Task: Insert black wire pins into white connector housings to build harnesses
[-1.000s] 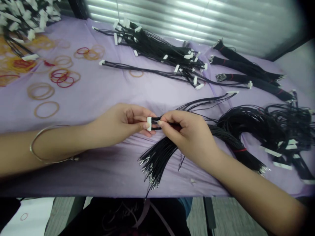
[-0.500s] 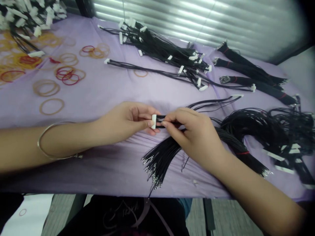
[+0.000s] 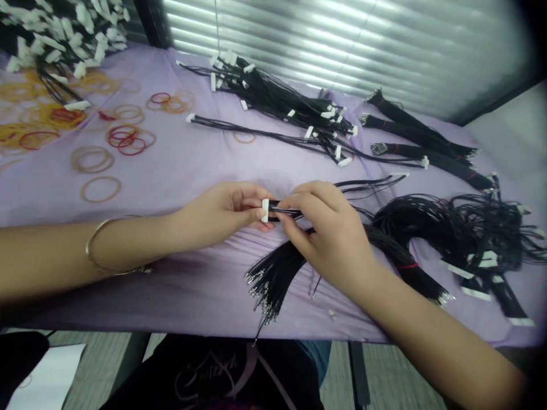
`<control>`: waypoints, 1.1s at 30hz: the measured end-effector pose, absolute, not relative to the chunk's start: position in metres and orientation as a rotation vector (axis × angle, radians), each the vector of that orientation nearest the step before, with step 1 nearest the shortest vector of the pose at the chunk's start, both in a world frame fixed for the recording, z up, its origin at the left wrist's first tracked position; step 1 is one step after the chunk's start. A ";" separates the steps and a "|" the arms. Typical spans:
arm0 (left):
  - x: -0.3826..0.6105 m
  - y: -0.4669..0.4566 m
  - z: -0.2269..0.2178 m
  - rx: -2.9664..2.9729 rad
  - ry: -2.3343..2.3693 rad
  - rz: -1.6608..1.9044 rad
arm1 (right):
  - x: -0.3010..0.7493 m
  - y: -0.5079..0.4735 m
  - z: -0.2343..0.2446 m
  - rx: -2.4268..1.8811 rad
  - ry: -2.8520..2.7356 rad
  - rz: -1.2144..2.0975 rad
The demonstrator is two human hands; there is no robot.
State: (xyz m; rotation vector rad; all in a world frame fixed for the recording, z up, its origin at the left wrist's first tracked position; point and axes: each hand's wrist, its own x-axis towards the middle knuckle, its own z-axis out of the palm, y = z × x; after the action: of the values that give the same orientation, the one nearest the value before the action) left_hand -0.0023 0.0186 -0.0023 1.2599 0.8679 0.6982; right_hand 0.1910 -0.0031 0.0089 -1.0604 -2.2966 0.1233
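A small white connector (image 3: 265,210) is pinched between the thumb and fingers of my left hand (image 3: 233,213). Several black wires (image 3: 284,209) run from its right side toward my right hand (image 3: 329,219). The thumb and index finger of that hand are closed around the wires, just right of the connector. Under my right hand lies a loose bundle of black wires (image 3: 277,273), its silvery metal tips fanned toward the table's front edge. A black wire harness (image 3: 371,183) with a white end connector extends behind the right hand.
Finished-looking harnesses (image 3: 277,94) with white connectors lie at the back. Tied wire bundles (image 3: 427,162) and a coiled heap (image 3: 427,213) are on the right. Rubber bands (image 3: 92,159) and a connector pile (image 3: 64,34) occupy the left of the purple cloth (image 3: 171,307).
My right fingers have shifted slightly and spread a little along the wires, showing more of them. My left hand keeps its pinch on the connector. The whole view has shifted slightly.
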 end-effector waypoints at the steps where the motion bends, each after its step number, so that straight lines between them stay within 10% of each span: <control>1: -0.003 0.019 -0.003 1.240 0.873 0.710 | 0.193 -0.004 0.012 -1.009 -2.357 0.082; 13: -0.007 0.021 -0.010 1.146 0.839 0.812 | 0.204 0.002 0.023 -0.882 -2.840 0.924; 33: -0.007 0.019 -0.008 1.101 0.829 0.783 | 0.199 -0.003 0.023 -0.980 -2.156 0.947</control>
State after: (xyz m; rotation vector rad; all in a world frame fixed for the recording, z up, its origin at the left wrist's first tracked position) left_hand -0.0073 0.0192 -0.0078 1.1009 0.8294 0.7829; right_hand 0.1993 -0.0034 0.0232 -0.9805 -2.1564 0.9472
